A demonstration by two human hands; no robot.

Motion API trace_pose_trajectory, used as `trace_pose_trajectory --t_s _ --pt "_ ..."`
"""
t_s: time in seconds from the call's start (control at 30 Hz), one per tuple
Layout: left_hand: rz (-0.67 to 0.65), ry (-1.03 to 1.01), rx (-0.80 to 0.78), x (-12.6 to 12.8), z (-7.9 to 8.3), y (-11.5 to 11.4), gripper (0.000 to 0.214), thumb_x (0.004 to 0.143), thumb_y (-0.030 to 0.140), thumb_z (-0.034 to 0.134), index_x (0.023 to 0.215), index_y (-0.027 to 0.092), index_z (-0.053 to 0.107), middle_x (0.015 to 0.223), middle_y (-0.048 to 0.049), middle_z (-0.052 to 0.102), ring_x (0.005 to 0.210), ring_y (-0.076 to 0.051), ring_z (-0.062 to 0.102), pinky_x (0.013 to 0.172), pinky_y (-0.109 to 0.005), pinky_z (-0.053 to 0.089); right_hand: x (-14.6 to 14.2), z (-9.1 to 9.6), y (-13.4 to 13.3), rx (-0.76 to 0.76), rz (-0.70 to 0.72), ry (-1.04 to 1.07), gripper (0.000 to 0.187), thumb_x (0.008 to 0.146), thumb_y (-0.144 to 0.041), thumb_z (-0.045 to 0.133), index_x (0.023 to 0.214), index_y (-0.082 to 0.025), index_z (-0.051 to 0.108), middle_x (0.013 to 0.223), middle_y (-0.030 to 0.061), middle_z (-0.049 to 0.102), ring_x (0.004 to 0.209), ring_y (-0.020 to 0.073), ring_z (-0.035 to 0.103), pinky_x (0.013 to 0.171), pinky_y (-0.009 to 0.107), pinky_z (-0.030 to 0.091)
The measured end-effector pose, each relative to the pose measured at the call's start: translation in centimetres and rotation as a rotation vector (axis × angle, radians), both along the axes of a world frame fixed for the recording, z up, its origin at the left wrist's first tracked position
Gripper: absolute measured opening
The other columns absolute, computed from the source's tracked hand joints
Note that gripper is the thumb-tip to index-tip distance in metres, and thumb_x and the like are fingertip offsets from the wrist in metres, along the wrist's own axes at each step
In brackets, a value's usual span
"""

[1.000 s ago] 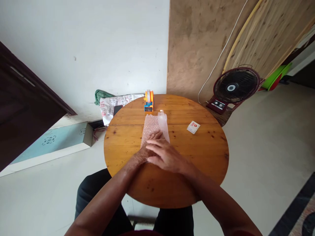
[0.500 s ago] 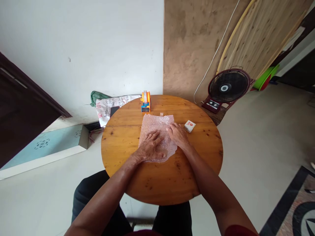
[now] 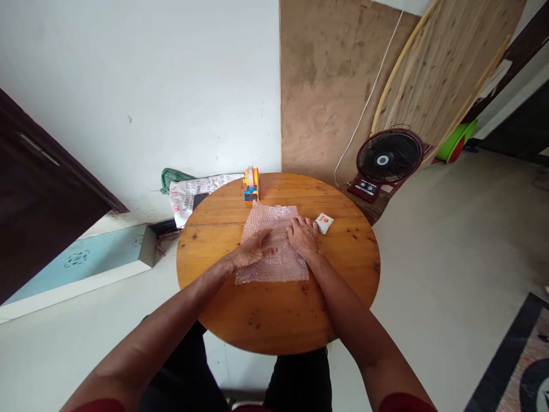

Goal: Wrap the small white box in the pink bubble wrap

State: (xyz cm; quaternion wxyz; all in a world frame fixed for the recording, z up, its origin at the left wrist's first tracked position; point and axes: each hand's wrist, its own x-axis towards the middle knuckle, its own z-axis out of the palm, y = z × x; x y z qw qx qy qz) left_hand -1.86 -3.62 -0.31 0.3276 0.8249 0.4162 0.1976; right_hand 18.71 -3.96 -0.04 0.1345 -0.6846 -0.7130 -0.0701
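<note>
A pinkish sheet of bubble wrap (image 3: 278,269) lies on the round wooden table (image 3: 274,320) in front of me. My left hand (image 3: 254,249) is over its left side, turned partly on edge, thumb and fingers apart, with nothing in it. Whether it touches the wrap I cannot tell. On the right edge of the wrap rests my right hand (image 3: 303,236), palm down with its fingers spread. Just beyond that hand sits a small white box (image 3: 325,223) with a red mark.
An orange and blue tape dispenser (image 3: 252,184) stands at the table's far edge. To the right is a dark red fan (image 3: 389,160) with a white cable (image 3: 369,97) beside it. A printed white sack (image 3: 182,203) lies behind the table at left.
My left hand has lifted from lying flat and rolled onto its edge, shifting left. The bubble wrap's near edge has spread out wider. My right hand still rests on its right side.
</note>
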Motion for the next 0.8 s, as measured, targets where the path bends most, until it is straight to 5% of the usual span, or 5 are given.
trace_pose_trajectory --t_s 0.17,0.27,0.43,0.8 --pt "0.026 0.093 0.276 2.6 0.7 2.5 0.046 0.085 0.025 0.057 0.131 0.018 0.058 0.149 -0.0135 0.047 0.137 -0.028 0.046 0.115 -0.047 0.038 0.1 -0.1 0.1 -0.007 0.012 0.01 0.038 0.096 -0.036 0.044 0.123 -0.015 0.06 0.134 0.0153 0.058 0.117 0.0299 0.049 0.094 0.044 0.034" --pt "0.023 0.183 0.392 3.3 0.1 3.8 0.047 0.089 0.033 0.056 0.134 0.019 0.057 0.147 -0.0144 0.049 0.14 -0.032 0.042 0.116 -0.052 0.035 0.1 -0.4 0.1 -0.006 0.021 0.024 0.04 0.097 -0.034 0.042 0.127 -0.013 0.058 0.141 0.0155 0.055 0.124 0.0295 0.047 0.097 0.044 0.034" --pt "0.077 0.339 0.456 2.5 -1.4 4.3 0.067 0.092 0.057 0.05 0.143 0.014 0.048 0.153 -0.0181 0.042 0.144 -0.035 0.033 0.119 -0.055 0.026 0.0 -0.6 0.3 -0.031 0.013 0.049 0.045 0.096 -0.03 0.04 0.134 -0.009 0.054 0.146 0.017 0.051 0.138 0.0284 0.037 0.104 0.045 0.03" --pt "0.092 0.402 0.427 2.7 -1.5 4.0 0.088 0.082 0.074 0.05 0.15 0.019 0.039 0.16 -0.019 0.029 0.148 -0.037 0.025 0.12 -0.056 0.017 0.0 -0.3 0.3 -0.046 -0.028 0.028 0.051 0.096 -0.034 0.041 0.138 -0.007 0.052 0.146 0.0183 0.051 0.136 0.0311 0.041 0.108 0.045 0.029"
